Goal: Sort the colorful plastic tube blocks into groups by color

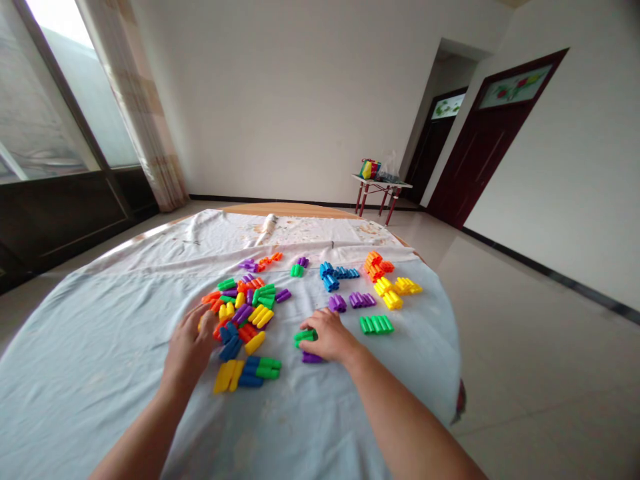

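Observation:
My left hand [190,337] rests at the left edge of a mixed heap of plastic building blocks, its fingers loosely curved beside orange blocks [219,328] and a bit of yellow. My right hand [327,333] has its thumb and fingers around a green block [303,337]; a purple block [313,358] lies just beneath, and whether the two are joined I cannot tell. The heap also holds blue blocks [230,343] and yellow blocks [261,316]. Nearer me lies a yellow, blue and green cluster [250,373].
Sorted by colour on the right are blue [331,277], orange [375,265], yellow [393,293], purple [363,300] and green blocks [377,325]. A cloth [125,333] covers the round table. Beyond stands a small table [357,178] with bags.

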Demonstrator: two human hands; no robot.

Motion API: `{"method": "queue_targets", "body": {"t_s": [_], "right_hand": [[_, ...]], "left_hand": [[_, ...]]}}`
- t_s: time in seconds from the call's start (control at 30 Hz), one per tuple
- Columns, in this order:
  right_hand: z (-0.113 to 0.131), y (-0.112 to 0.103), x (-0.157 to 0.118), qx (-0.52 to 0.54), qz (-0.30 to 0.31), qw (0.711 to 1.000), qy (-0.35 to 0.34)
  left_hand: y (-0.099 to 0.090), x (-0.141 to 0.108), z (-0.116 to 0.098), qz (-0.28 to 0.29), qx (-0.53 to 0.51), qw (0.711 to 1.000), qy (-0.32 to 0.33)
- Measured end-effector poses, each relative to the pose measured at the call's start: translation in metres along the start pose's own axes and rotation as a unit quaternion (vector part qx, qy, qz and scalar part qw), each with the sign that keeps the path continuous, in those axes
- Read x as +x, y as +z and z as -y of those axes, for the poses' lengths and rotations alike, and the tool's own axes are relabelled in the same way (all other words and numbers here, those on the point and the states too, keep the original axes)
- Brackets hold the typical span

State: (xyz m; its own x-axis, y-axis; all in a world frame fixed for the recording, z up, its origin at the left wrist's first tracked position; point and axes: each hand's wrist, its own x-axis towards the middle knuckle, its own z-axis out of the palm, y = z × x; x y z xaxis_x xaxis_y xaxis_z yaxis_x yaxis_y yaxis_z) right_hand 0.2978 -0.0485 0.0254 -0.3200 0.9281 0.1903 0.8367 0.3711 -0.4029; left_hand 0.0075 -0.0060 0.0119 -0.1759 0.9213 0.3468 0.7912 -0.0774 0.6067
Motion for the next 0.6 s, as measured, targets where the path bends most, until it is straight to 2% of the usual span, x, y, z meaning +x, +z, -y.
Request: {"method": "queue_targets", "body": {"t_s": [0.13,0.3,0.43,0.6], "right_hand": [[0.001,0.005,0.003,0.002,-0.042,0.999,0.024],[0.006,0.006,0.005,0.008,-0.096,0.995,0.027],[0.007,-0.001,0.001,0.019,-0.089,0.996,0.018],[0.011,0.001,-0.004,-0.022,-0.034,0.999,0.012]], "left_hand": [[-0.002,0.0,0.023,0.005,0.059,0.998,-0.031],[0.002,-0.005,0.031,0.016,0.086,0.996,-0.027],[0.0,-0.005,0.029,0.016,0.1,0.994,-0.032],[-0.004,-0.004,0.023,0.026,0.123,0.991,-0.038]]}}
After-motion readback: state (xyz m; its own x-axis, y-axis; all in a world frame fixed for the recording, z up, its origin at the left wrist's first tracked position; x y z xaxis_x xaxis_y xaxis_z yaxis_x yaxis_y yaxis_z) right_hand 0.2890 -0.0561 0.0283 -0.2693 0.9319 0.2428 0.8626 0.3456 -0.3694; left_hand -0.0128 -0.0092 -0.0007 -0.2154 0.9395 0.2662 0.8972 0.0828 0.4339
